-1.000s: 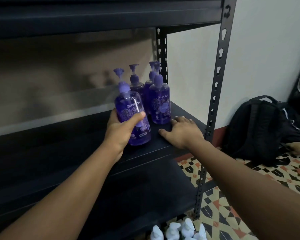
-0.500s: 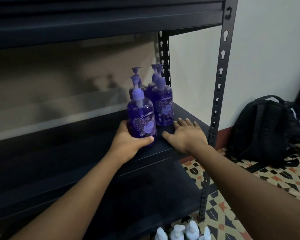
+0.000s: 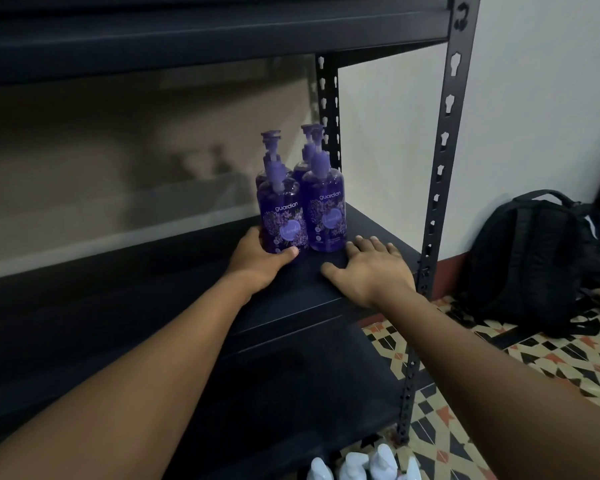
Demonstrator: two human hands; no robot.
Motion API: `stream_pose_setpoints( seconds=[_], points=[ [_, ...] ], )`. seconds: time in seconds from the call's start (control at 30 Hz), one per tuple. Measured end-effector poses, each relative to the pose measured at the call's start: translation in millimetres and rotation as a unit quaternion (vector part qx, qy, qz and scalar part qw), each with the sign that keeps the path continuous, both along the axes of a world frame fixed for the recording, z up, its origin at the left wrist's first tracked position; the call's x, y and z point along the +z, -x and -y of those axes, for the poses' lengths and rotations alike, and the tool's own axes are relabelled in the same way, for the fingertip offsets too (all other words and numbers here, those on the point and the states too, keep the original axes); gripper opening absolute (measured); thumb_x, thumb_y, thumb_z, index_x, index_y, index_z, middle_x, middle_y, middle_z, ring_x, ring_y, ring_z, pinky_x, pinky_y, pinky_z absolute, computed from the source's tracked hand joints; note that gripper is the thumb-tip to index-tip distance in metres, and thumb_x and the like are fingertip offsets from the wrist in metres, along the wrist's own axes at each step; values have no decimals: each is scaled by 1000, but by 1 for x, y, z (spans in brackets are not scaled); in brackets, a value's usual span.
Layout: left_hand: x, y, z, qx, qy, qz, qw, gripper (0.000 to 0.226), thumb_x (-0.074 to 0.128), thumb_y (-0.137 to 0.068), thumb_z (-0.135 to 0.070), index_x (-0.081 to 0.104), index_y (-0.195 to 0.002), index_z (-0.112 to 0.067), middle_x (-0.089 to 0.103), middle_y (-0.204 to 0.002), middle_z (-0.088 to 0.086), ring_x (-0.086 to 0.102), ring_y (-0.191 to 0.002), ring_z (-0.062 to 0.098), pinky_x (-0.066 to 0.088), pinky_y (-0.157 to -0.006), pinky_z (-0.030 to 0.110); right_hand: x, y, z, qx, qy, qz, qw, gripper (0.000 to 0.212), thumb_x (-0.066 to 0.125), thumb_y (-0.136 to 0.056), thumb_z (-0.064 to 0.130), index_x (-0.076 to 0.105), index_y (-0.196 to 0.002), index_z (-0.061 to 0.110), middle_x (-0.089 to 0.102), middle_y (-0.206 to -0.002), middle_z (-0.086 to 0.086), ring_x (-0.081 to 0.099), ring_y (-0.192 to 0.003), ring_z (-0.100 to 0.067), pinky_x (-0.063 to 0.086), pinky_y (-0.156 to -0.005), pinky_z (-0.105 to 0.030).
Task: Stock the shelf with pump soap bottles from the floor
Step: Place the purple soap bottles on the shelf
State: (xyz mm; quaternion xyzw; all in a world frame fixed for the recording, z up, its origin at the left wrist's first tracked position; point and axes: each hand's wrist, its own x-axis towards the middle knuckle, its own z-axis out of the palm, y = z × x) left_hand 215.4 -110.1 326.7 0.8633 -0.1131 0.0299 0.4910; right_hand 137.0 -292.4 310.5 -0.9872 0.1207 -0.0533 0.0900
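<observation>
Several purple pump soap bottles stand clustered at the right end of the black metal shelf [image 3: 153,278]. My left hand [image 3: 257,263] wraps the base of the front left bottle [image 3: 282,220], which stands upright on the shelf board. Beside it is the front right bottle [image 3: 326,209], with two more behind, partly hidden. My right hand [image 3: 369,268] lies flat and open on the shelf board just in front of the right bottle, holding nothing. White pump tops [image 3: 357,465] of other bottles show on the floor at the bottom edge.
A black upright post [image 3: 437,202] with keyhole slots frames the shelf's right side. A black backpack [image 3: 527,261] leans against the white wall on the patterned tile floor [image 3: 499,368]. Another shelf board sits above, one below.
My left hand carried the tilted bottle right and back, then set it upright next to the front right bottle. My right hand stayed flat on the shelf.
</observation>
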Motion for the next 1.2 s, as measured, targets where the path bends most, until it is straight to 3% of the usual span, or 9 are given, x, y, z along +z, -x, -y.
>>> stream_pose_setpoints(
  seconds=[0.27,0.47,0.57,0.7,0.83,0.93,1.07,1.2],
  points=[
    [1,-5,2,3,-11,-16,1000,60,81,-84,-32,50,-133,-16,59,-139,3,56,-109,12,46,-105,34,1,1,1,3,-5,-2,1000,88,20,-91,75,26,-159,20,18,-168,-5,9,-156,-26,7,-124,-46],
    [0,-10,2,7,-21,-17,1000,57,81,-84,-32,52,-131,-16,56,-120,-7,58,-108,13,47,-100,31,0,0,0,2,-10,9,1000,89,21,-90,76,29,-158,19,20,-168,-5,11,-155,-26,8,-124,-46],
    [0,-7,0,21,-42,-21,999,65,88,-75,-35,53,-127,-19,62,-132,0,63,-115,19,50,-105,39,0,1,0,2,-13,15,1000,88,23,-90,76,32,-157,19,23,-167,-5,14,-155,-26,9,-124,-45],
    [-2,24,-15,9,-120,-6,993,87,83,-81,-31,37,-152,-10,49,-153,7,50,-136,23,40,-112,32,2,7,-1,4,-16,37,999,82,29,-90,74,45,-150,20,36,-160,-7,27,-149,-28,16,-122,-46],
    [-12,70,-56,-19,-274,74,959,65,56,-97,-52,47,-150,-15,43,-158,6,39,-145,23,30,-119,32,0,27,-14,7,-26,44,999,78,31,-91,70,46,-149,20,35,-161,-9,26,-150,-30,15,-122,-49],
    [-16,105,-89,-12,-326,73,942,64,41,-100,-59,47,-150,-19,37,-161,4,27,-150,26,25,-123,40,-6,51,-32,8,-53,57,997,72,36,-93,65,45,-150,21,33,-162,-8,20,-152,-29,11,-123,-52],
    [-10,168,-131,1,-326,67,943,65,41,-101,-59,43,-153,-22,31,-164,-1,18,-153,25,20,-124,42,-9,103,-67,14,-154,83,985,68,57,-90,56,48,-147,21,32,-160,-7,20,-151,-30,27,-117,-52],
    [-11,233,-182,30,-311,74,947,60,44,-99,-60,51,-147,-25,35,-161,-7,34,-147,17,26,-122,46,-27,163,-117,80,-210,83,971,55,66,-90,49,61,-134,18,50,-140,-4,48,-128,-26,42,-102,-36]
  ],
)
